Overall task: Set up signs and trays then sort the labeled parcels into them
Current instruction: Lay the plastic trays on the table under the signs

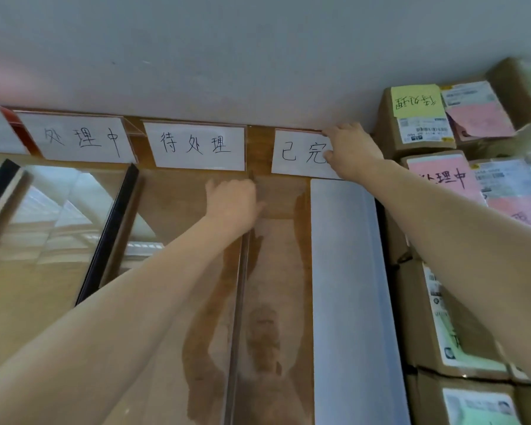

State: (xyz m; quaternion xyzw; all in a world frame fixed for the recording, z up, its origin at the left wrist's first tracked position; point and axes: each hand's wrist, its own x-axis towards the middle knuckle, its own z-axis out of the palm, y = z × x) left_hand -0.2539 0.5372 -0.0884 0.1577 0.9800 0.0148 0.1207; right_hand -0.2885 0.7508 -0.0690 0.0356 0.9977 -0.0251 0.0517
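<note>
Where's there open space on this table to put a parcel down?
Free: the clear trays below the three signs, and the wood strip between the left hand and the white tray edge. Crowded: the stacked parcels along the right side, beside the right hand.
</note>
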